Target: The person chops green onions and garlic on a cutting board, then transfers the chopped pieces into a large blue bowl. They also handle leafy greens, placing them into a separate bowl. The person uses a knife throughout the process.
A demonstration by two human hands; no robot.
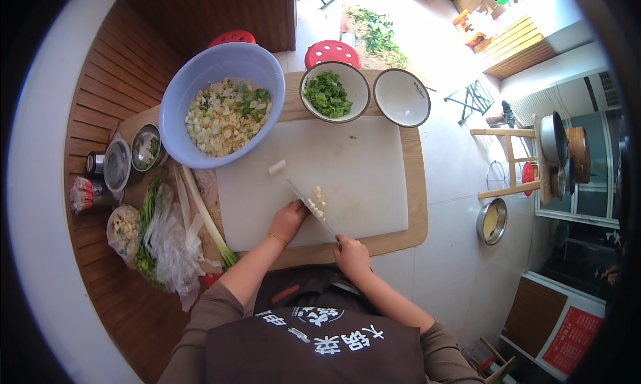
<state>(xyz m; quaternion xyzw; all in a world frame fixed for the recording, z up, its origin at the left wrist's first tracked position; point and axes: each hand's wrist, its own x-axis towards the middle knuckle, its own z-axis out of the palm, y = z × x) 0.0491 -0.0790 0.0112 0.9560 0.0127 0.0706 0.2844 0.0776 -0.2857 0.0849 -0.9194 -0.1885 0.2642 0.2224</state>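
My right hand (pixel 352 258) grips the handle of a kitchen knife (pixel 328 229), whose blade slants across the white cutting board (pixel 368 184). On the near-left side of the blade, the fingertips of my left hand (pixel 289 223) lie close against it. Whatever those fingers may hold is hidden behind them and the blade. Small pale chopped pieces (pixel 319 196) lie along the blade's far side, some touching it. A short white stalk piece, probably scallion (pixel 277 167), rests farther up the board. One long scallion (pixel 208 219) lies along the board's left edge.
A large blue plastic basin (pixel 273 119) of chopped vegetables overlaps the board's far-left corner. Beyond the board stand a bowl of chopped greens (pixel 328 94) and a white bowl (pixel 401 98). Plastic bags (pixel 173 244), leafy herbs (pixel 150 266) and a metal bowl (pixel 146 148) crowd the left.
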